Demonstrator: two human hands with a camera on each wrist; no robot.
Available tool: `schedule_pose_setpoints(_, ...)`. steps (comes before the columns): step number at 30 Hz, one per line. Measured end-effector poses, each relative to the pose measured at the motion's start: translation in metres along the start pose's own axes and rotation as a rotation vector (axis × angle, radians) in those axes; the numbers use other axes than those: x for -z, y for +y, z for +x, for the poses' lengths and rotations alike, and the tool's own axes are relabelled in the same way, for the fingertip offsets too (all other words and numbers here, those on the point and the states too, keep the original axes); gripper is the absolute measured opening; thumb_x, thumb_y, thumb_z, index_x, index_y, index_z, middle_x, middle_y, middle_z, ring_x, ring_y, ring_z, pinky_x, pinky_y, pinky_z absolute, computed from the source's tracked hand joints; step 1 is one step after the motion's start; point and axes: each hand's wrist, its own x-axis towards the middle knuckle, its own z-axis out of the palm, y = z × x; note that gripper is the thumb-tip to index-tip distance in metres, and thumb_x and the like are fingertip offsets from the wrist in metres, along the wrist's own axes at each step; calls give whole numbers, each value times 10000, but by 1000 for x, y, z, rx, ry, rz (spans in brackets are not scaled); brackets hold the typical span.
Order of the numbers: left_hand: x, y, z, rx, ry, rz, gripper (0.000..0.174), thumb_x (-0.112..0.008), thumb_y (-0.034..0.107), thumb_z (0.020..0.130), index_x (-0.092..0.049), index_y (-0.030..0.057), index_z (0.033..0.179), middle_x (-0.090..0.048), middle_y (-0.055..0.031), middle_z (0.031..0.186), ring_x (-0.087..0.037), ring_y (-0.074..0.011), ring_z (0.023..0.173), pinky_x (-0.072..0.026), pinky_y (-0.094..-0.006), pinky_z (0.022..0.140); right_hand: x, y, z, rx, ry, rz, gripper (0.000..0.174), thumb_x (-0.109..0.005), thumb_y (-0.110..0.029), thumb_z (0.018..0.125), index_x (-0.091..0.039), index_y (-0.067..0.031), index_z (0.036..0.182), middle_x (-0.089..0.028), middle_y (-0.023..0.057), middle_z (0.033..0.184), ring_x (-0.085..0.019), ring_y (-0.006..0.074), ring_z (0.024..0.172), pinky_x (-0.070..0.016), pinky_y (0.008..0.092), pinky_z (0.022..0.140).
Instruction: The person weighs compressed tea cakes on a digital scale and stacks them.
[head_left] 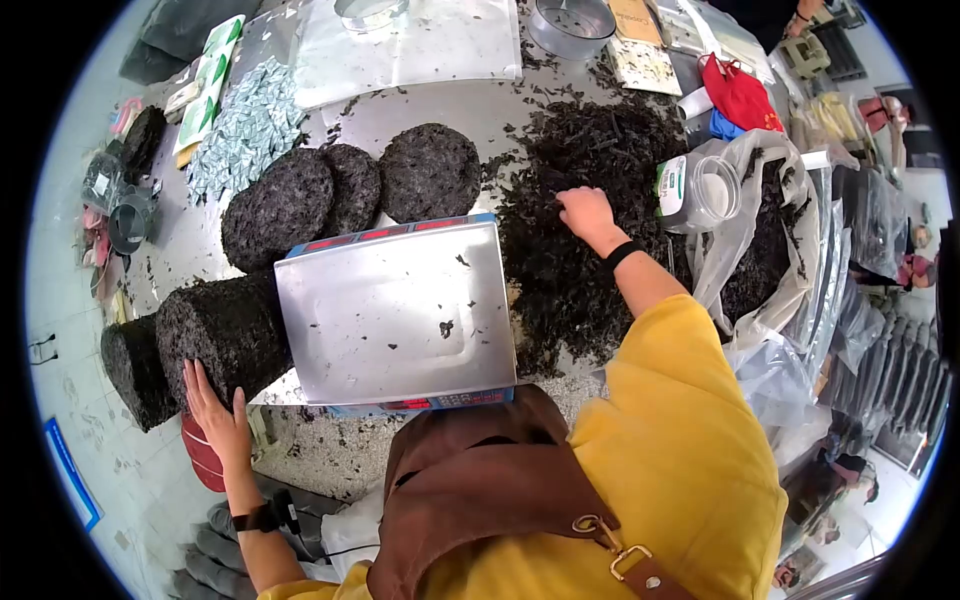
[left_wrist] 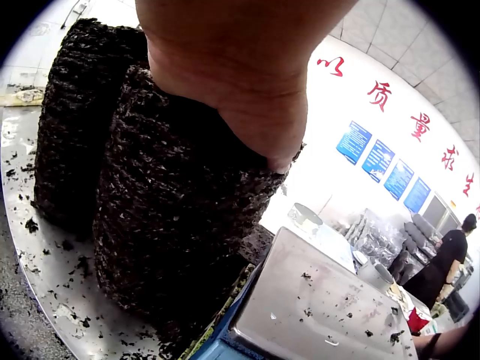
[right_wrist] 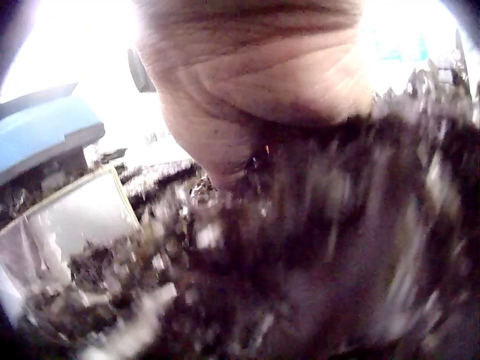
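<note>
My left hand lies with straight fingers on the near side of a thick dark stack of round pressed sheets; in the left wrist view it rests against the stack's top. My right hand is at the heap of loose dark flakes, its fingertips touching or in the flakes; in the right wrist view the fingers are mostly hidden and the heap is blurred. Whether it grips any flakes cannot be told. Between the hands stands a scale with a bare metal plate.
Round dark cakes lie behind the scale, near a pile of small silvery packets. A clear jar and an open plastic bag of dark flakes are at the right. Metal rings stand at the back.
</note>
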Motion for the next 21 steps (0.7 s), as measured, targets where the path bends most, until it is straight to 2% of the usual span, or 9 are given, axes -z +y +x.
schedule_pose_setpoints(2, -3, -5, 0, -10, 19, -5, 660, -537, 336, 871, -284, 44, 1406, -278, -155, 1459, -251, -339, 1348, -197, -458, 1086, 18, 0, -10, -39, 36, 57, 311, -624, -118, 738, -633, -101, 1049, -649, 73, 972, -576, 259, 977, -435, 421, 820)
schedule_pose_setpoints(5, -5, -4, 1, -27, 41, 17, 658, -550, 309, 865, -284, 49, 1407, -276, -154, 1460, -248, -332, 1350, -197, -461, 1085, 37, 6, -36, 108, 243, 287, 290, -617, -71, 743, -627, -67, 1033, -640, 88, 1012, -553, 269, 1012, -436, 403, 845)
schedule_pose_setpoints(9, -5, -1, 2, -13, 48, 17, 652, -537, 327, 871, -287, 50, 1406, -284, -145, 1458, -246, -329, 1351, -196, -461, 1087, 47, 11, -65, 161, 382, 336, 299, -605, -30, 738, -622, -63, 1035, -635, 103, 1018, -570, 293, 978, -461, 390, 801)
schedule_pose_setpoints(11, -7, -3, 2, -24, 58, 9, 652, -532, 337, 874, -287, 52, 1407, -282, -144, 1459, -244, -327, 1353, -195, -462, 1087, 44, 11, -74, -44, 292, 700, 279, -594, -7, 774, -608, -49, 1049, -641, 98, 1031, -612, 255, 917, -495, 350, 738)
schedule_pose_setpoints(12, -7, -3, 2, -29, 65, 10, 652, -526, 347, 877, -287, 54, 1407, -280, -143, 1461, -242, -326, 1354, -193, -463, 1088, 44, 11, -80, -52, 291, 697, 279, -594, -7, 774, -608, -49, 1049, -641, 98, 1031, -612, 255, 917, -495, 350, 738)
schedule_pose_setpoints(14, -7, -2, 2, -55, 77, 40, 632, -490, 373, 903, -286, 54, 1409, -292, -177, 1447, -280, -343, 1328, -212, -445, 1077, 68, -9, -95, -322, 26, 1699, 256, -563, 5, 824, -588, -31, 1076, -643, 94, 1033, -633, 194, 891, -511, 293, 706)
schedule_pose_setpoints(15, -8, -3, 2, -54, 82, 41, 632, -489, 374, 903, -286, 53, 1409, -291, -177, 1447, -280, -344, 1328, -212, -445, 1078, 72, -13, -102, -287, 5, 1850, 286, -527, 26, 846, -554, -20, 1127, -626, 86, 1063, -619, 154, 946, -514, 250, 719)
schedule_pose_setpoints(18, -8, -3, 2, -58, 92, 37, 633, -486, 375, 904, -284, 51, 1409, -290, -179, 1448, -282, -347, 1326, -211, -444, 1079, 75, -29, -114, -159, 10, 2098, 349, -504, 55, 834, -525, -23, 1174, -602, 97, 1120, -618, 176, 966, -523, 250, 727)
schedule_pose_setpoints(21, -8, -5, 1, -53, 87, 27, 646, -503, 372, 890, -284, 55, 1409, -284, -169, 1454, -270, -340, 1336, -205, -456, 1081, 71, -34, -117, -36, 6, 2211, 437, -501, 52, 830, -460, -23, 1258, -534, 113, 1226, -581, 207, 1053, -516, 302, 834)
